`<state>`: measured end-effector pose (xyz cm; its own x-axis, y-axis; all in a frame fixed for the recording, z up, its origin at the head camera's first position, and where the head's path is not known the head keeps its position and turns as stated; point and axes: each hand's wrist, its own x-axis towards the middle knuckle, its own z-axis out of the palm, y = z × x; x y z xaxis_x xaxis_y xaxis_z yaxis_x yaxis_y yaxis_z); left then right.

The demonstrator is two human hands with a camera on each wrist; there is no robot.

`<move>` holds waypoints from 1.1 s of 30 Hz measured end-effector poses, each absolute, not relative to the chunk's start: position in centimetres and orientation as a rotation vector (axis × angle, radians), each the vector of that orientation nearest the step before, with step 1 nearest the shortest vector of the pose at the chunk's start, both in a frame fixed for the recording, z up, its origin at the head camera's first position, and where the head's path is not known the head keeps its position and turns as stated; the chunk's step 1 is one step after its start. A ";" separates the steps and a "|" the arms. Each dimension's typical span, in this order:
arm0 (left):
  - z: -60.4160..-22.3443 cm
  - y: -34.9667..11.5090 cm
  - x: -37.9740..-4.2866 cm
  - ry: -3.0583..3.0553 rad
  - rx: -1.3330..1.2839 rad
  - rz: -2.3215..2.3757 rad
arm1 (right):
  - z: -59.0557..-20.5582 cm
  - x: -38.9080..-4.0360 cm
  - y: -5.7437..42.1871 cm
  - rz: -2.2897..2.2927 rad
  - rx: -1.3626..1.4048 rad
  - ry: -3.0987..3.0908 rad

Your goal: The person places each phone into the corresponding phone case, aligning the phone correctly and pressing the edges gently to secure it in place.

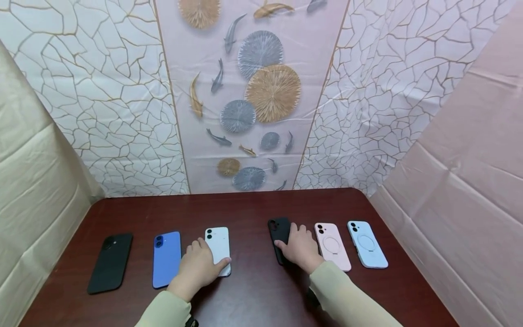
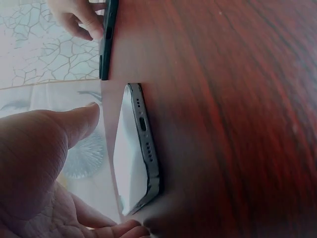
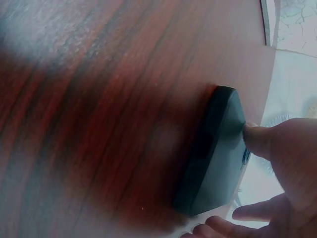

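My left hand (image 1: 201, 265) lies over a white phone (image 1: 219, 247) with two camera lenses, its fingers along the left edge and thumb near the right edge. In the left wrist view the thumb (image 2: 81, 121) stands apart from the phone, whose charging port end faces the camera. My right hand (image 1: 301, 246) spans a black phone case (image 1: 281, 234), thumb and fingers on opposite sides. The right wrist view shows the thumb (image 3: 257, 141) meeting the case (image 3: 213, 158), which rests on or just off the table; I cannot tell which. Whether it contains a phone is unclear.
A black phone (image 1: 110, 263) and a blue phone (image 1: 166, 259) lie left of my left hand. Beyond my right hand lie a pink case (image 1: 333, 247) and a light blue case (image 1: 367, 245), both with rings. The dark red table (image 1: 245, 209) ends at patterned curtains (image 1: 122, 91).
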<state>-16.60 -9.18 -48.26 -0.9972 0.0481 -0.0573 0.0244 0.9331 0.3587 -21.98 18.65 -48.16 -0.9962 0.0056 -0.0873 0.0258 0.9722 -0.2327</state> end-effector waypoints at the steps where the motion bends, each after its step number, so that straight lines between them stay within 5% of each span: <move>1: -48.4 -9.1 -16.6 3.036 0.054 0.545 | -48.2 -22.0 18.6 -0.355 0.032 3.029; 33: -49.8 -8.0 -17.7 2.994 -0.048 0.417 | -47.7 -23.7 17.8 -0.449 0.179 2.912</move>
<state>-17.72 -7.97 -49.78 -0.9925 -0.0152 -0.1210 -0.0477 0.9616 0.2703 -23.67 17.84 -47.68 -0.9748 0.0898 -0.2041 0.1471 0.9468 -0.2861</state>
